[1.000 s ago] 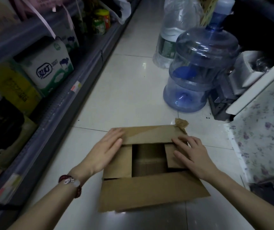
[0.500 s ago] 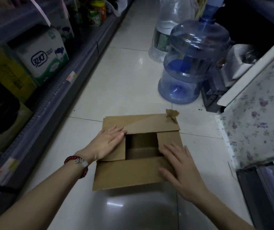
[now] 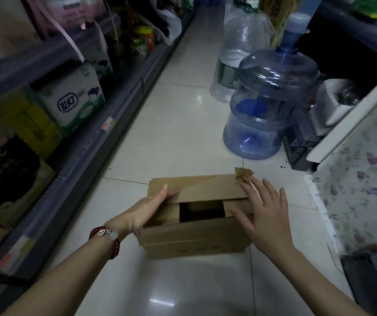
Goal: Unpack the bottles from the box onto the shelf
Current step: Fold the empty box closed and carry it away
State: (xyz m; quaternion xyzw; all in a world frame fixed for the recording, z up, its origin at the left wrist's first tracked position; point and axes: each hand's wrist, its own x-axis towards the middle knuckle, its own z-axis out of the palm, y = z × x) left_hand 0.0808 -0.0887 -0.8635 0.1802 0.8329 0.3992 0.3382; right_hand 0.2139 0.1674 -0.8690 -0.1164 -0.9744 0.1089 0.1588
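Head view: aisle floor seen from above, both forearms reaching forward to a carton.
Box [image 3: 196, 241]: brown cardboard, on the pale tiled floor [image 3: 183, 124] just beside the shelf; far flap and near flap folded partly over the top, a dark rectangular gap between them; inside too dark to tell what it contains.
Tape scrap [image 3: 243, 174]: crumpled brown piece sticking up at the far right corner of the box.
Left hand [image 3: 147, 207]: fingers straight and together, palm down, pressing flat on the left side flap and the edge of the far flap; grips nothing.
Bracelet [image 3: 106, 240]: dark red beads with pale stones, on the left wrist.
Right hand [image 3: 264, 212]: fingers spread and straight, laid over the right side of the box top, fingertips near the tape scrap; holds nothing.
Shelf [image 3: 96, 142]: grey metal unit along the left, price labels on its front edge.
Shelf stock: white and green pack [image 3: 73, 99], yellow carton [image 3: 26, 120] beside it, dark packs nearer the camera, jars [image 3: 145, 43] farther along.
Water jug [image 3: 272, 106]: large blue translucent one, upright on the floor, beyond the box and to the right.
Wrapped jug [image 3: 240, 53]: clear bottle in plastic film, behind the blue one.
Floral cloth [image 3: 363, 179]: patterned fabric covering a surface at the right edge.
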